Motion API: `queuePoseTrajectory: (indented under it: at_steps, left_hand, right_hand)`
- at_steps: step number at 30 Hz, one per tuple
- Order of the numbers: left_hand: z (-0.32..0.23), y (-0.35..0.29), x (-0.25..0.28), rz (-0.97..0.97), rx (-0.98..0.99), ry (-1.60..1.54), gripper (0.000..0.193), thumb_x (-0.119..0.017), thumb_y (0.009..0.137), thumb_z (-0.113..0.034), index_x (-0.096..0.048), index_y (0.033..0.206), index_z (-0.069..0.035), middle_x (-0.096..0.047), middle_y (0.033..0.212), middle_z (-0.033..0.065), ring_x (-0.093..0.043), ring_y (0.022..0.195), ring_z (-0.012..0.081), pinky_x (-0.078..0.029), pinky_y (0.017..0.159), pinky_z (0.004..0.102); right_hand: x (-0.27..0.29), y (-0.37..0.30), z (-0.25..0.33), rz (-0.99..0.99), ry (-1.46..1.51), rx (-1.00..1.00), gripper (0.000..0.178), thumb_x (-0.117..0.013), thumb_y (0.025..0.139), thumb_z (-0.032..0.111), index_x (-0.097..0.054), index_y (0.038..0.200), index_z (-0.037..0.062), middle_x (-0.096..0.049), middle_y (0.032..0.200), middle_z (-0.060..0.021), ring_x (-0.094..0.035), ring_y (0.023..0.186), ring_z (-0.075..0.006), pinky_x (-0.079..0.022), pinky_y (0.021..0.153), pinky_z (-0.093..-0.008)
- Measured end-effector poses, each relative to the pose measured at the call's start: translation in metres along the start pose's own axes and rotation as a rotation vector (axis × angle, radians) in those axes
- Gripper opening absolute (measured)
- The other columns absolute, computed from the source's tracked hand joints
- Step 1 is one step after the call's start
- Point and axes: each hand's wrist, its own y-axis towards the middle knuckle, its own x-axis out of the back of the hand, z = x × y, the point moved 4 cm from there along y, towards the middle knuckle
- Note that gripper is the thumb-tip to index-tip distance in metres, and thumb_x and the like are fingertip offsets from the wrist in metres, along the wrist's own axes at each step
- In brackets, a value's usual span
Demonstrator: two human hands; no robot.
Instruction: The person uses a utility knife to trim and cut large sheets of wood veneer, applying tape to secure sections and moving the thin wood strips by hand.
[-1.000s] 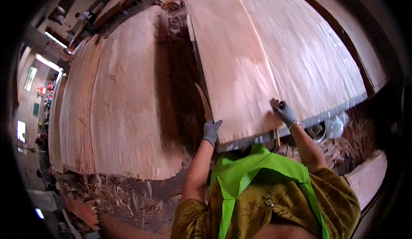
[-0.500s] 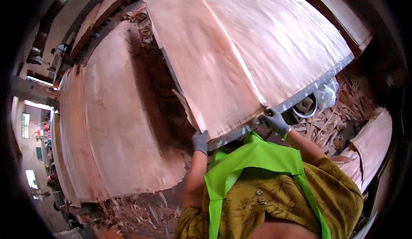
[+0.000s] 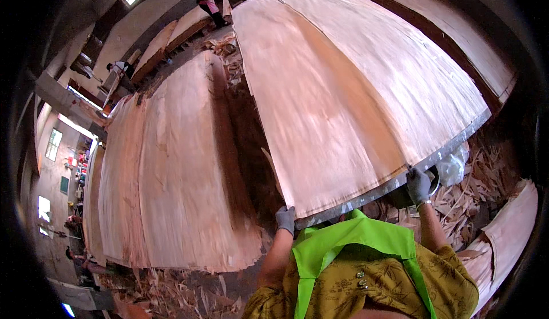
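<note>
A wide, thin sheet of pinkish wood veneer (image 3: 320,113) covers the left part of a long table in front of me, beside a paler sheet (image 3: 394,73). Where they meet, a darker orange-brown band (image 3: 360,96) runs away from me. My left hand (image 3: 285,219), in a grey glove, is closed on the veneer's near left corner, fingertips on top. Farther right, my grey-gloved right hand (image 3: 419,185) pinches the near edge at the end of the seam. Its thumb and fingertips are partly hidden there.
Another veneer-covered stack (image 3: 183,164) stands to the left, across a dark gap. Wood scraps (image 3: 474,176) litter the floor at right, near a clear plastic bag (image 3: 453,167) and a veneer bundle (image 3: 503,239). A person in red (image 3: 209,0) works at the far end.
My right hand has moved right along the near edge, farther from my left hand. The orange-brown band looks wider. My view has tilted up, showing more of the far end.
</note>
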Motion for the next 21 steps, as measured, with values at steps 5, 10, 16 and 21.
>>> queuePoseTrajectory:
  at_steps: [5, 10, 16, 21]
  left_hand:
    - [0.001, 0.012, -0.003, -0.009, -0.11, -0.076, 0.016, -0.068, 0.076, -0.014, -0.068, 0.083, 0.0, -0.066, 0.073, 0.011, -0.061, 0.066, 0.0208, -0.047, 0.062, 0.0377]
    - [-0.014, -0.001, -0.007, 0.091, -0.083, -0.017, 0.017, -0.068, 0.079, -0.01, -0.066, 0.088, 0.004, -0.067, 0.085, 0.009, -0.059, 0.072, 0.0176, -0.048, 0.066, 0.0339]
    - [-0.039, -0.018, -0.001, 0.095, -0.086, -0.232, 0.026, -0.068, 0.078, -0.006, -0.064, 0.102, 0.004, -0.066, 0.096, 0.0091, -0.06, 0.083, 0.0185, -0.048, 0.077, 0.031]
    - [-0.07, -0.027, -0.003, 0.143, -0.004, -0.228, 0.028, -0.068, 0.078, -0.006, -0.063, 0.105, 0.003, -0.065, 0.101, 0.0084, -0.06, 0.087, 0.0183, -0.048, 0.079, 0.0314]
  right_hand:
    - [0.0, 0.078, -0.052, 0.023, -0.23, -0.036, 0.028, -0.056, 0.087, 0.036, -0.062, 0.082, 0.01, -0.061, 0.068, -0.0188, -0.061, 0.065, -0.0376, -0.047, 0.06, -0.0467]
    - [0.042, 0.126, -0.054, 0.059, -0.329, -0.153, 0.031, -0.066, 0.077, 0.035, -0.06, 0.096, 0.0114, -0.061, 0.094, -0.0175, -0.062, 0.085, -0.0366, -0.049, 0.073, -0.0461]
    - [0.039, 0.121, -0.059, 0.105, -0.168, -0.301, 0.044, -0.063, 0.078, 0.043, -0.059, 0.106, 0.0088, -0.063, 0.099, -0.0179, -0.064, 0.088, -0.0329, -0.051, 0.074, -0.0413]
    - [-0.027, 0.086, -0.064, 0.32, -0.029, -0.194, 0.063, -0.067, 0.07, 0.059, -0.059, 0.102, 0.0046, -0.065, 0.088, -0.017, -0.062, 0.082, -0.0334, -0.046, 0.071, -0.0386]
